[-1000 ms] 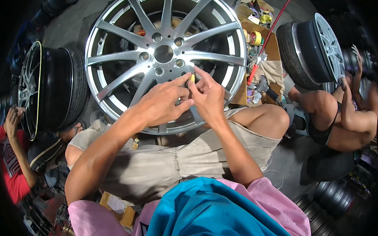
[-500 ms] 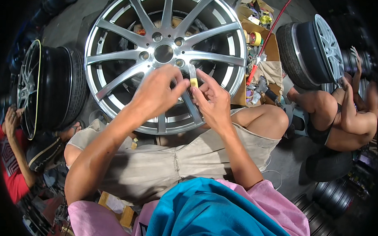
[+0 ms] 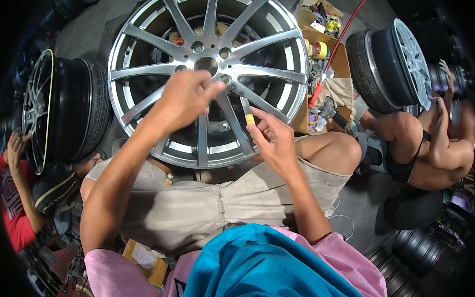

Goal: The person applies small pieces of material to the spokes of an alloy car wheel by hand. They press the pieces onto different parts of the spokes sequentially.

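Note:
A silver multi-spoke alloy wheel rim [image 3: 250,78] lies face up in front of my knees. Over it, near the hub, hovers my left hand [image 3: 184,99], its back toward me, the fingers curled and slightly blurred; whatever they might hold is hidden. My right hand [image 3: 273,136] is above the rim's lower right spokes. Between its thumb and fingers it pinches a small flat blade [image 3: 246,108], with yellow tape around the gripped end and the bare metal end pointing up toward the hub.
A cardboard box [image 3: 301,111] of tapes and small tools stands right of the rim, a red rod [image 3: 335,47] leaning across it. Wheels stand upright at left [image 3: 66,111] and right [image 3: 381,70], each beside another person. A small yellow-taped piece [image 3: 168,179] lies on my shorts.
My left hand has moved up and left, away from the blade. My right hand has shifted slightly right and toward me, still pinching the blade.

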A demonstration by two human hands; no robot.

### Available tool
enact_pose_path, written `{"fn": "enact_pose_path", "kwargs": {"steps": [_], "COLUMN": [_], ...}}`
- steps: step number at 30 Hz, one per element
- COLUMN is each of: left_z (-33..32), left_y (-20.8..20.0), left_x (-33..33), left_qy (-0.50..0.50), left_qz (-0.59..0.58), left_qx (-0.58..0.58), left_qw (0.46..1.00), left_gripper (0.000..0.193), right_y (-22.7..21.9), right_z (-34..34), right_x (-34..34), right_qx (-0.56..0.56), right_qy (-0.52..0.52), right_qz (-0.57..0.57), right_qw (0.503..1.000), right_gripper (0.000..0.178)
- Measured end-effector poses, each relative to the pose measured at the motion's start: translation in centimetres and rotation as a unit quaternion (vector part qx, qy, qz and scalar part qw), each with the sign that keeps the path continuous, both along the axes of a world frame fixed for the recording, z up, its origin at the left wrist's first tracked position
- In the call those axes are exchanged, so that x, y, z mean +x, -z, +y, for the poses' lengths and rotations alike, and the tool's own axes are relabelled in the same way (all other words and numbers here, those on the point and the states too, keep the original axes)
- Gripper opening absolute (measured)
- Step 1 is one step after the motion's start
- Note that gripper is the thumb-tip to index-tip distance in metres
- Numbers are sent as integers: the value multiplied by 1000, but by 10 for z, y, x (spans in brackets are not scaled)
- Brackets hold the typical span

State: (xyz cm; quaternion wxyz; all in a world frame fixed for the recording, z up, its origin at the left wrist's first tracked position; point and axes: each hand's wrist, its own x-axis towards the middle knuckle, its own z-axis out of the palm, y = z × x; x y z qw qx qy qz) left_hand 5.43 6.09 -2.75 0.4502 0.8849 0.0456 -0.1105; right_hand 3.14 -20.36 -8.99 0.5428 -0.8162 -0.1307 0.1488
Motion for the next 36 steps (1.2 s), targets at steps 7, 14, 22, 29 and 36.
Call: {"fn": "enact_pose_path", "kwargs": {"steps": [7, 14, 22, 29, 36], "left_z": [-41, -42, -40, -39, -38], "left_y": [16, 13, 17, 18, 16], "left_x": [-42, -48, -46, -45, -46], "left_qy": [161, 182, 199, 193, 204], "left_qz": [-130, 1, -13, -14, -13], "left_qx": [36, 87, 93, 99, 103], "left_qw": [978, 979, 975, 976, 974], "left_gripper": [11, 16, 17, 17, 17], "right_y": [15, 15, 19, 22, 8], "right_z": [16, 26, 32, 32, 26], "right_x": [5, 6, 10, 20, 30], "right_qx": [-30, -30, -47, -48, -48], "right_qy": [20, 8, 8, -20, -56], "right_qz": [-126, -128, -128, -121, -51], "right_qw": [991, 991, 991, 991, 996], "right_gripper": [50, 50, 47, 48, 42]}}
